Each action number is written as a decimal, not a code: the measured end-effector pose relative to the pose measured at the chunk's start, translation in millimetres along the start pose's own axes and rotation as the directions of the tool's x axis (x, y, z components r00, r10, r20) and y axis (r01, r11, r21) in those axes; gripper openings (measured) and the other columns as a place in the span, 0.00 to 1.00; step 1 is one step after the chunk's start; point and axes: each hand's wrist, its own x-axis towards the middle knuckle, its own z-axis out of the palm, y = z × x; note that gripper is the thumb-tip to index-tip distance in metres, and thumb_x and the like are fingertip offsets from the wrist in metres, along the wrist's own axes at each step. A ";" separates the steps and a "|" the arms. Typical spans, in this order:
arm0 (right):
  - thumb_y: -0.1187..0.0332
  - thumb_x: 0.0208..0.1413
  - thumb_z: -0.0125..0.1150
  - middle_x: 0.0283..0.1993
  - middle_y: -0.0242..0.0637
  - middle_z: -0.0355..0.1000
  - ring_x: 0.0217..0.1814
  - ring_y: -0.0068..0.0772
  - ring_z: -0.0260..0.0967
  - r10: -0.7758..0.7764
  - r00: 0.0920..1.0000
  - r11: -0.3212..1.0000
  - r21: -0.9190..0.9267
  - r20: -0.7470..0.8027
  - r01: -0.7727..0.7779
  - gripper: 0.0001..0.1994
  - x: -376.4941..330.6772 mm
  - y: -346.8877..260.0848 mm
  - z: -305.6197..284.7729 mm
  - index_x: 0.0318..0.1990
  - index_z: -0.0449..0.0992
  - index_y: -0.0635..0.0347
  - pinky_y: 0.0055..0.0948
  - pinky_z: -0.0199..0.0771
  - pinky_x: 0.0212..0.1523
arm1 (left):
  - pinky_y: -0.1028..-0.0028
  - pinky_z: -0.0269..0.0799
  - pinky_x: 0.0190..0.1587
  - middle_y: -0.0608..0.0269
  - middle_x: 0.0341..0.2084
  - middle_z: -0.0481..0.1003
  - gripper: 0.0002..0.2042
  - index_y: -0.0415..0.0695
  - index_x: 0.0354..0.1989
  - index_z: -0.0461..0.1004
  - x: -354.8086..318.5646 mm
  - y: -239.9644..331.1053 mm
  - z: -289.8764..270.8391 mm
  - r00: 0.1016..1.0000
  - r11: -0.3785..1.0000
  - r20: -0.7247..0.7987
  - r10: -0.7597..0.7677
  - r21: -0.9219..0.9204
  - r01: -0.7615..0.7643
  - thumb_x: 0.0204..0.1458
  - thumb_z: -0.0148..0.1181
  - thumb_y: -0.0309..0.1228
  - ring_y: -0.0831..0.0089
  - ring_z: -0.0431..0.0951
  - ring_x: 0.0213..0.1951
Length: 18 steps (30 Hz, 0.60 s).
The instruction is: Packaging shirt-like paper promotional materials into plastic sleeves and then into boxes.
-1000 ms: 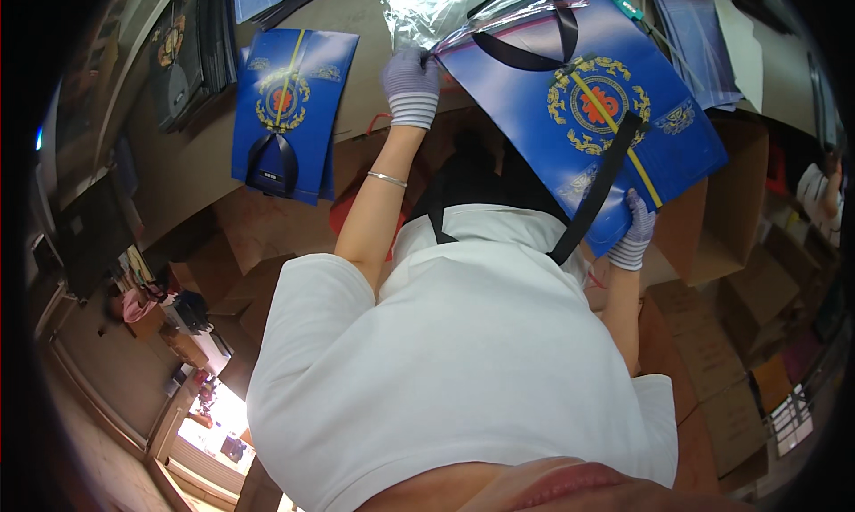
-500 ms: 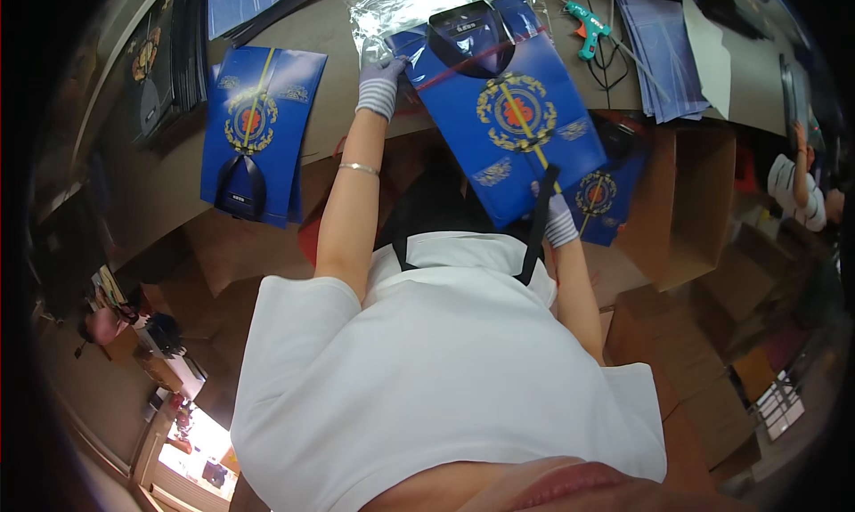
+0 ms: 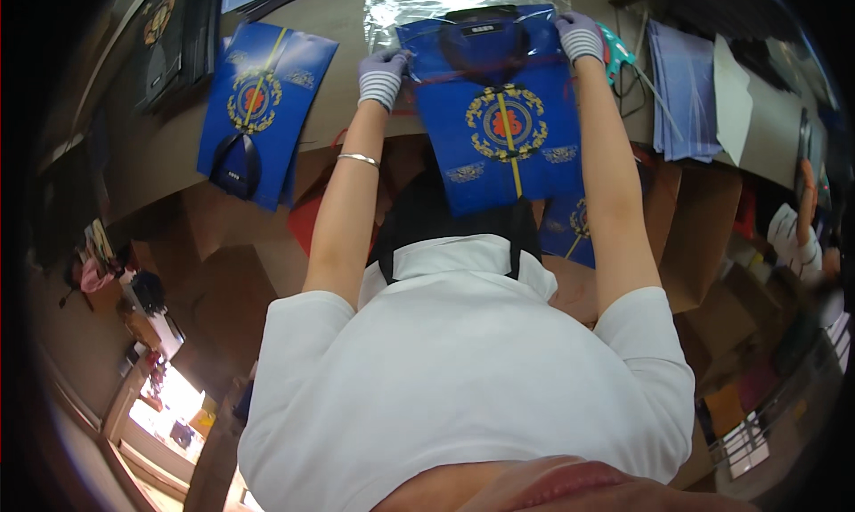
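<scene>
Blue bag [image 3: 508, 178] (gold-striped) lies between left hand [image 3: 383, 74] and right hand [image 3: 579, 36].

Up goes your right hand [image 3: 577, 38], off the lower end of the blue bag [image 3: 488, 178] to its top corner, upper right of centre, and the bag's swung straighter!

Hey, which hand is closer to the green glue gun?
Right. The right hand is just left of the green glue gun; the left hand is farther away, by the upper left edge of the blue bag.
</scene>
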 end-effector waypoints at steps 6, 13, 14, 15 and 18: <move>0.62 0.45 0.57 0.33 0.46 0.73 0.37 0.45 0.70 0.032 0.989 0.904 0.418 0.147 -0.091 0.12 -39.8 26.4 19.1 0.34 0.76 0.61 0.30 0.67 0.41 | 0.81 0.69 0.29 0.60 0.24 0.76 0.10 0.32 0.35 0.74 -42.6 -17.3 7.8 0.992 0.848 0.121 -0.021 -0.523 0.082 0.45 0.59 0.24 0.79 0.73 0.24; 0.63 0.47 0.55 0.37 0.48 0.71 0.38 0.49 0.69 -0.084 0.937 0.987 0.101 -0.338 0.125 0.13 -8.1 4.3 17.9 0.37 0.75 0.61 0.32 0.67 0.42 | 0.80 0.71 0.33 0.59 0.29 0.74 0.11 0.32 0.38 0.72 -46.6 -16.9 8.7 0.997 0.943 0.057 0.047 -0.331 -0.025 0.46 0.57 0.23 0.78 0.73 0.28; 0.63 0.46 0.56 0.36 0.47 0.72 0.36 0.45 0.70 -0.034 0.969 0.986 0.150 -0.244 0.072 0.14 -3.2 3.2 13.1 0.38 0.75 0.61 0.30 0.68 0.40 | 0.80 0.71 0.33 0.59 0.29 0.74 0.11 0.32 0.38 0.72 -45.0 -15.5 6.2 0.997 0.959 0.056 0.049 -0.281 -0.031 0.46 0.57 0.23 0.78 0.73 0.29; 0.64 0.46 0.58 0.36 0.46 0.72 0.34 0.41 0.70 0.014 0.989 0.981 0.194 -0.146 0.014 0.14 -1.1 3.3 8.1 0.39 0.74 0.62 0.28 0.68 0.39 | 0.80 0.71 0.33 0.59 0.29 0.74 0.11 0.32 0.38 0.72 -41.1 -12.1 5.4 0.997 0.961 0.060 0.056 -0.275 -0.037 0.46 0.57 0.23 0.78 0.73 0.29; 0.63 0.46 0.60 0.32 0.39 0.73 0.30 0.28 0.69 -0.034 0.999 0.789 0.614 0.033 0.007 0.15 -24.0 11.0 -22.2 0.39 0.74 0.64 0.22 0.67 0.34 | 0.80 0.70 0.36 0.59 0.30 0.75 0.11 0.31 0.39 0.72 -39.9 -18.0 -0.8 0.993 0.924 -0.043 0.109 -0.363 -0.117 0.46 0.56 0.22 0.77 0.73 0.30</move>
